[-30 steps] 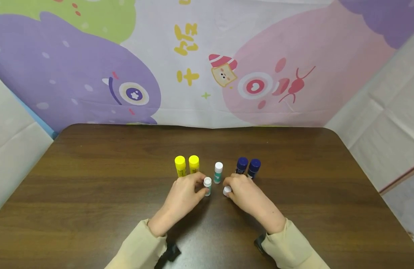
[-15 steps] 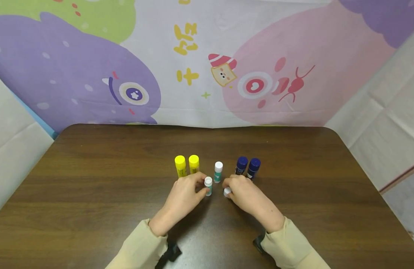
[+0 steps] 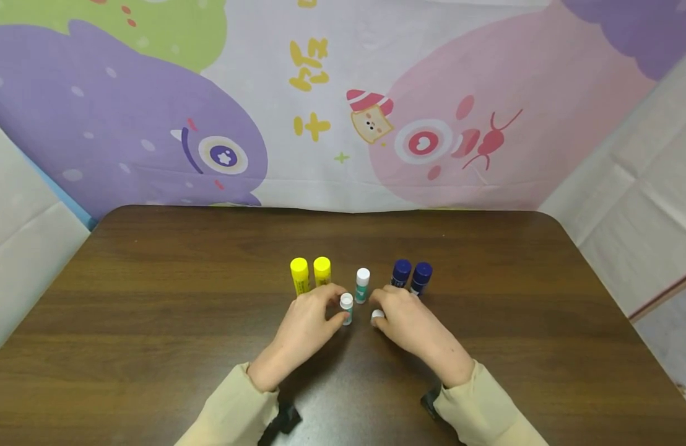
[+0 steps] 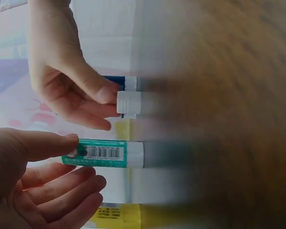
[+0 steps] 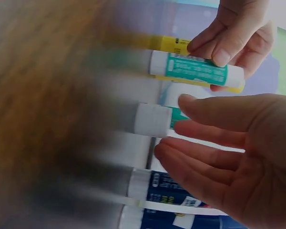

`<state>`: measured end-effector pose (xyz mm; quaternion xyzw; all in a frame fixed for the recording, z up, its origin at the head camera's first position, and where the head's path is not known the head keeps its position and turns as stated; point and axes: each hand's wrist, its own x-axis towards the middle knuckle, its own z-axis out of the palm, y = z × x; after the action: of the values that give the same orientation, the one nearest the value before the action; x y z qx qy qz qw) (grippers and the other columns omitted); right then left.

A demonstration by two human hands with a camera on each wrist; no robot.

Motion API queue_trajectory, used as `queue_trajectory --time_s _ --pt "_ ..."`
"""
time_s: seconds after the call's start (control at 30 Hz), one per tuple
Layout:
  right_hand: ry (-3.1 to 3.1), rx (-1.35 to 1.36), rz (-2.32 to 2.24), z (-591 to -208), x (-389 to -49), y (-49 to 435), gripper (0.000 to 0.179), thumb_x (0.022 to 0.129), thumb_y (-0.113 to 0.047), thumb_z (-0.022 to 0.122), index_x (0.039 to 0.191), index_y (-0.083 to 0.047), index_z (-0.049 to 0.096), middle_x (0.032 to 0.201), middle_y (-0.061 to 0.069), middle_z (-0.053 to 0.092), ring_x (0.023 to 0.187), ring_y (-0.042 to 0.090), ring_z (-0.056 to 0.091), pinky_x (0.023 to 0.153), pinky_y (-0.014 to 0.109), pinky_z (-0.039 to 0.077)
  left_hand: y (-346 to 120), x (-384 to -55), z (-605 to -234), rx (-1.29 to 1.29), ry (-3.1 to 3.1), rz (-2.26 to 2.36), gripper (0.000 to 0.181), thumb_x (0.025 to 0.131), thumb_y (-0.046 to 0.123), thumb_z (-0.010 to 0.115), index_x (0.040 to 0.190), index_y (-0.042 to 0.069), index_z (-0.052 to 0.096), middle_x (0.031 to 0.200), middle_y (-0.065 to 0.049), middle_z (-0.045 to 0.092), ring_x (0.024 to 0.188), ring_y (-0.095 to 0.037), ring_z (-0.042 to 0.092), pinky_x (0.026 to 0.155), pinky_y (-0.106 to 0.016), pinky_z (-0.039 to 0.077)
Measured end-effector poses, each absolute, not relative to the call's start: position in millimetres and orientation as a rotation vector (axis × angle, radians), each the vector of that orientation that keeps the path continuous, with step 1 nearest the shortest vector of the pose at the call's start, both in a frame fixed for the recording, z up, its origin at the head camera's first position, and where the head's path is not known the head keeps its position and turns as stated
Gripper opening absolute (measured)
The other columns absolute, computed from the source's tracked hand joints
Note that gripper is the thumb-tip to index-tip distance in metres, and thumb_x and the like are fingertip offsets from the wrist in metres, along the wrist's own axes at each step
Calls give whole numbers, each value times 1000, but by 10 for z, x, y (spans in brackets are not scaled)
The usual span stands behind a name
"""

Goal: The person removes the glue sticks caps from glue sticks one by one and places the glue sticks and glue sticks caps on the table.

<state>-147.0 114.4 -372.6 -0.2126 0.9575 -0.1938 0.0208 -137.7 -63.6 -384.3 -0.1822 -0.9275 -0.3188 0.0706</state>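
My left hand (image 3: 304, 316) pinches an uncapped glue stick (image 3: 347, 310) with a green label and white neck, thumb on one side and fingers on the other. It stands upright on the table, its barcode showing in the left wrist view. The white cap (image 4: 128, 102) sits on the table to its right. Close over that cap is my right hand (image 3: 407, 316), thumb and fingers loosely spread at its top. In the right wrist view the cap (image 5: 152, 119) shows below the fingertips. Just behind, between the hands, stands a capped green-and-white glue stick (image 3: 362, 286).
Two yellow glue sticks (image 3: 300, 275) stand behind my left hand, partly hidden by it. Behind my right hand are two navy-blue glue sticks (image 3: 401, 272). The brown wooden table (image 3: 153, 322) ends at a printed cartoon cloth (image 3: 321, 179).
My left hand and the uncapped glue stick have shifted slightly to the right. The right hand stays almost in place, its fingertips a little looser around the cap.
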Motion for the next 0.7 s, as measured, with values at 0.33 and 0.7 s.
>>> queue_trajectory --time_s 0.33,0.7 --pt "3221 -868 -905 -3591 -1456 1109 9 78 -1 68 85 -5 64 81 0 58 66 7 52 56 18 45 -652 -1338 -3679 -551 -2732 -964 29 76 20 73 101 9 63 96 -1 65 88 -15 62 76 -33 50" --pt "3222 -983 -790 -3526 -1549 1106 23 81 1 63 102 -6 67 113 9 60 101 22 59 82 31 49 -800 -1376 -3411 -522 -2638 -979 31 75 18 74 102 10 64 95 -2 66 89 -16 63 74 -36 49"
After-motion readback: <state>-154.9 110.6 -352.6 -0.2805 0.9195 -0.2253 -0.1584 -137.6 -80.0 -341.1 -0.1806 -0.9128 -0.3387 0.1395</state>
